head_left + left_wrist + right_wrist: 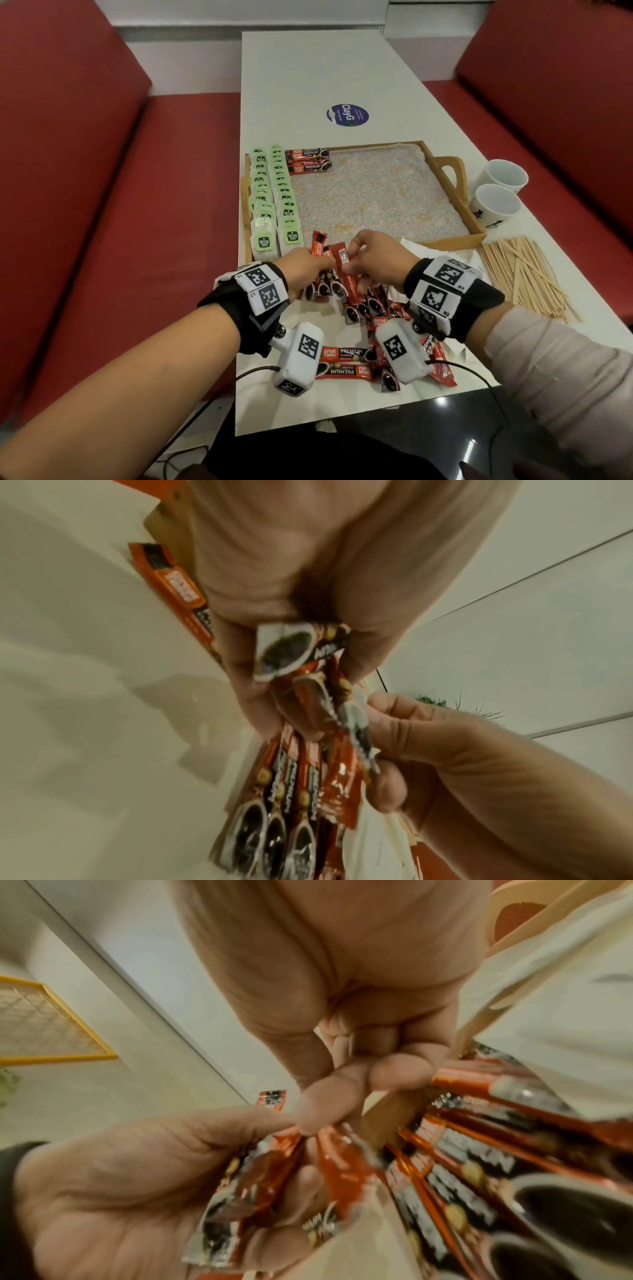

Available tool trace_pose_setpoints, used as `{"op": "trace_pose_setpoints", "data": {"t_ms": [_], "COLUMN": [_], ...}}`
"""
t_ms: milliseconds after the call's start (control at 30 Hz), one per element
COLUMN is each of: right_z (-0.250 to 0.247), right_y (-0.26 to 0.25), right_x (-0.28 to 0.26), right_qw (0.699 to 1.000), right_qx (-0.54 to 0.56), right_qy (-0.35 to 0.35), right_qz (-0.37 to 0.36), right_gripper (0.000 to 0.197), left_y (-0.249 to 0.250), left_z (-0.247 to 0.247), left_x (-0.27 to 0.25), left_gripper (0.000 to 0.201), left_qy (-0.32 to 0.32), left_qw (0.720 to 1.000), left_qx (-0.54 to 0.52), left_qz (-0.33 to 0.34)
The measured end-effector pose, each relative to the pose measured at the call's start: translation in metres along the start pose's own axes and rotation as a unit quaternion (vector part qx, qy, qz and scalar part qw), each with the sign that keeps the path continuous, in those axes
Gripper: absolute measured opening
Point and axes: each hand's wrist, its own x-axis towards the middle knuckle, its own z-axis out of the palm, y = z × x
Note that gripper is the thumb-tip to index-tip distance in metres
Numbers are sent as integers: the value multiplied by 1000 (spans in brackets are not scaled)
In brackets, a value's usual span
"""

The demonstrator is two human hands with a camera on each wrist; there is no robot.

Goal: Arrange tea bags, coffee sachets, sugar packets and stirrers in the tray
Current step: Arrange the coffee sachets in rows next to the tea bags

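Note:
A wooden tray (pixel 476 219) holds two columns of green tea bags (pixel 274 198) at its left and two red coffee sachets (pixel 308 161) at the far left corner. Just before the tray's near rim, my left hand (pixel 322 267) grips a bundle of coffee sachets (pixel 301 653) that fans downward. My right hand (pixel 354 260) pinches the top end of one sachet (pixel 342 262) in that bundle, thumb and forefinger curled on it. More loose sachets (pixel 346 356) lie on the table under my wrists. Wooden stirrers (pixel 527 277) lie in a heap at the right.
Two white paper cups (pixel 503 178) stand right of the tray's handle. White paper packets (pixel 411 245) lie partly hidden under my right hand. A round blue sticker (pixel 347 114) marks the far table. Red sofa seats (pixel 102 205) flank the narrow white table on both sides.

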Motion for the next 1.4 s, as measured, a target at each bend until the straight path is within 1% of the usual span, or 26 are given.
{"op": "trace_pose_setpoints", "data": {"t_ms": [67,133,200,267,367,433,467,533,633,667,733,767,833,867,967,1067,1100,1167,1200,1233,1300,1367,1400], "right_z": [-7,-15,-22,-28,-34,-38,-39,-41,-43,-44,-46,-47,-49,-50,-55,-60,-62,-65,-67,-68,-69,-68,-68], "right_y": [-5,-11,-18,-26,-39,-46,-50,-56,-62,-64,-67,-68,-70,-71,-72,-72,-71,-71,-72,-74,-80,-89,-93], "right_x": [1,2,4,8,16,22,25,29,34,36,40,42,47,50,62,74,78,85,87,89,94,99,102], "right_qw": [1000,998,998,996,988,980,977,976,976,975,971,971,971,973,978,981,982,985,986,986,981,976,975], "right_qx": [21,52,51,34,4,-3,-1,12,62,93,135,139,125,104,42,47,47,20,-11,-45,-102,-126,-126], "right_qy": [10,9,18,45,99,133,140,130,92,79,64,61,50,43,30,36,42,41,35,29,27,23,23], "right_qz": [-5,-17,-41,-76,-121,-149,-160,-176,-189,-187,-186,-187,-196,-202,-203,-185,-178,-167,-164,-160,-164,-178,-183], "right_gripper": [25,28,23,13,16,13,11,12,29,31,27,23,13,13,21,23,23,22,21,20,24,29,31], "left_y": [7,15,22,31,45,54,59,68,79,82,87,89,93,95,102,109,111,115,117,120,128,136,140], "left_z": [-5,-11,-16,-20,-27,-31,-33,-38,-46,-50,-55,-58,-62,-64,-69,-73,-74,-77,-78,-79,-78,-74,-73], "left_x": [-1,1,5,8,11,14,15,18,24,27,32,34,42,45,55,56,57,57,58,59,61,62,63], "left_gripper": [9,10,13,17,16,19,19,18,15,13,8,6,13,15,13,8,9,19,25,29,34,34,32], "left_qy": [19,48,66,78,80,77,80,91,96,98,107,111,112,115,126,129,127,129,135,140,139,126,127], "left_qw": [999,998,996,995,994,994,994,991,988,987,984,984,984,983,976,973,972,969,966,962,946,930,925], "left_qx": [-21,-29,-33,-29,-35,-43,-50,-68,-92,-96,-95,-89,-64,-54,-35,-25,-25,-22,-2,39,147,217,232], "left_qz": [21,39,52,57,58,58,61,70,83,89,103,110,124,135,171,190,197,210,220,233,253,268,272]}}
